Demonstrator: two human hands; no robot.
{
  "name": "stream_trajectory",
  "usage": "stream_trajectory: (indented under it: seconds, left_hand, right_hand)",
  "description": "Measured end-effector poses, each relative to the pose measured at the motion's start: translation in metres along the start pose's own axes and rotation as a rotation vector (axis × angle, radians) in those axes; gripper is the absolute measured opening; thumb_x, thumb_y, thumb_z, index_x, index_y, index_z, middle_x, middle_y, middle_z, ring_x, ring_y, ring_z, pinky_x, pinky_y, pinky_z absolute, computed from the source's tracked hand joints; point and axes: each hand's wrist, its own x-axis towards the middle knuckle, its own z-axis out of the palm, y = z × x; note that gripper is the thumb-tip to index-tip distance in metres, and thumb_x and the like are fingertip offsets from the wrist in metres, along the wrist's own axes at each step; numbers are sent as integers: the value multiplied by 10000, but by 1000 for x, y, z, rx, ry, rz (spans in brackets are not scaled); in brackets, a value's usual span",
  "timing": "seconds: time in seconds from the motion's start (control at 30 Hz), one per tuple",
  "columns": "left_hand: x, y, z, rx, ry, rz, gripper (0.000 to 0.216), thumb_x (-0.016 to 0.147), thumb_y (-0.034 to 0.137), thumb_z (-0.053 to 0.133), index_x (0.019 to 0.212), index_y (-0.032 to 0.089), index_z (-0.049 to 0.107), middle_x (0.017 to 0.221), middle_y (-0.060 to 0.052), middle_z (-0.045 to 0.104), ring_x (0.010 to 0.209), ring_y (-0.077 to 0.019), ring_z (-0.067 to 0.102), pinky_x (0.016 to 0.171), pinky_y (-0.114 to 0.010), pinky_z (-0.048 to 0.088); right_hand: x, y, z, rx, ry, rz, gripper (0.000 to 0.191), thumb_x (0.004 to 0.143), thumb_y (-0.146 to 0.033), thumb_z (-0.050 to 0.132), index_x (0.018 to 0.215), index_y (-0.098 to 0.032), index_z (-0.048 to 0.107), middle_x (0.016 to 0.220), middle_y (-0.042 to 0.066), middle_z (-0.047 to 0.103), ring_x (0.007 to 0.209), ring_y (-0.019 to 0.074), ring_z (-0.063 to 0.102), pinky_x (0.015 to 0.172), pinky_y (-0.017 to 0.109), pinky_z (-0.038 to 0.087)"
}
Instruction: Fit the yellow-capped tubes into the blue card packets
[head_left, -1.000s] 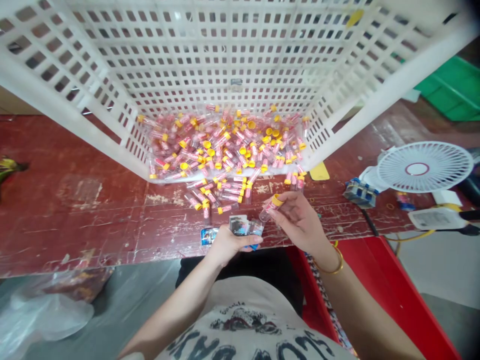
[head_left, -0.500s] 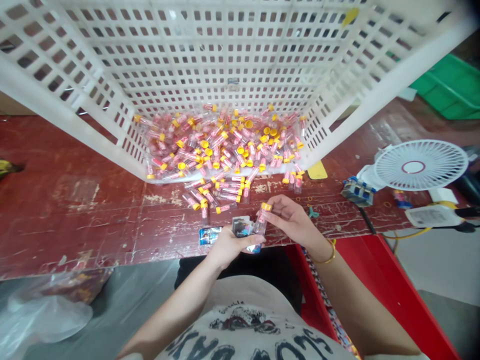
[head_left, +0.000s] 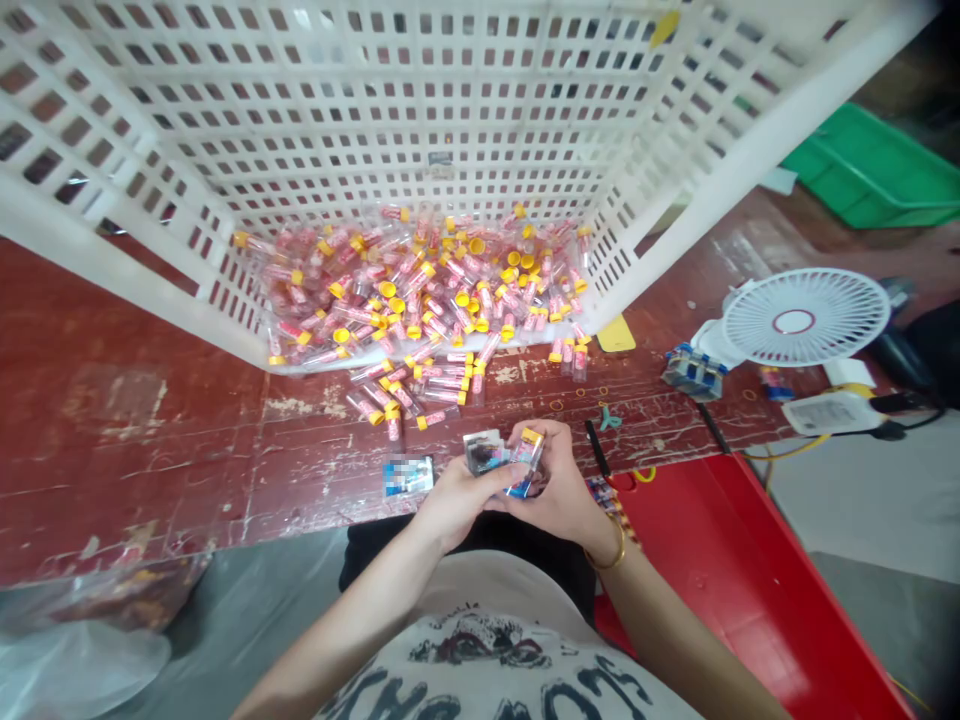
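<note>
My left hand point(head_left: 459, 500) is closed on a small stack of printed cards point(head_left: 484, 452), its thumb reaching across to a clear tube. This yellow-capped tube point(head_left: 528, 452) stands tilted between both hands, against a blue printed piece point(head_left: 517, 490). My right hand point(head_left: 566, 485) is curled round the tube from the right, its fingertips partly hidden behind it. Left of my hands, a blue printed card point(head_left: 409, 476) lies on the table. Just beyond them are several loose tubes point(head_left: 442, 383) with pink contents and yellow caps.
A white plastic basket point(head_left: 169, 310) lies on its side facing me, with many tubes inside. On the red table point(head_left: 135, 420), a white fan point(head_left: 810, 320), a bundle of blue packs point(head_left: 694, 372) and rubber bands stand right. A red bin point(head_left: 720, 560) is below; a green crate point(head_left: 877, 170) is behind.
My right hand has lowered and brought the tube against the blue piece in my left hand, its fingers now wrapped round it. The view has shifted slightly to the right.
</note>
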Motion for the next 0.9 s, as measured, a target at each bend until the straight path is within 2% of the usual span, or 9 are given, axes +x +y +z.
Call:
stream_trajectory:
  seconds: [0.1, 0.37, 0.63, 0.7, 0.8, 0.9]
  left_hand:
    - [-1, -2, 0, -16, -14, 9, 362, 549, 281, 859, 842, 123, 717, 743, -46, 724, 652, -156, 674, 591, -234, 544]
    - [0, -4, -1, -12, -104, 19, 284, 631, 260, 819, 854, 114, 723, 757, -61, 728, 679, -148, 675, 638, -232, 545]
    - [1, -6, -3, 12, -98, 89, 266, 642, 248, 812, 858, 121, 719, 769, -47, 722, 691, -144, 669, 679, -250, 552]
    - [1, -6, -1, 55, -87, 115, 286, 637, 264, 815, 868, 125, 717, 788, -46, 721, 711, -158, 671, 686, -272, 563]
    - [0, -8, 2, 141, -106, 72, 371, 710, 390, 745, 962, 122, 704, 915, -99, 724, 850, -240, 679, 687, -344, 584]
    - [0, -14, -2, 144, -131, -39, 437, 809, 450, 624, 1099, 125, 655, 1084, -149, 692, 1007, -292, 646, 746, -397, 580]
  right_hand:
    - [-2, 0, -2, -56, 14, -31, 709, 582, -175, 813, 1074, -268, 312, 1087, 51, 433, 891, 158, 561, 645, 253, 536]
    - [-6, -3, 0, -108, 35, -38, 651, 594, -92, 715, 1084, -253, 316, 1082, 52, 429, 845, 136, 542, 566, 213, 480]
    - [-5, -4, -3, -47, 26, -30, 681, 582, -168, 799, 1083, -255, 346, 1082, 50, 455, 864, 148, 552, 583, 221, 487]
    - [-4, -5, -10, 10, 31, -4, 564, 629, -224, 794, 1050, -247, 421, 1053, 45, 497, 892, 163, 558, 623, 242, 500]
    - [-16, -2, -25, 162, 189, 54, 212, 763, -294, 698, 884, -226, 538, 952, 25, 568, 836, 145, 579, 691, 270, 513]
    - [-57, 15, -47, 299, 413, 191, 166, 763, -321, 698, 813, -214, 581, 911, 17, 622, 808, 133, 604, 754, 281, 511]
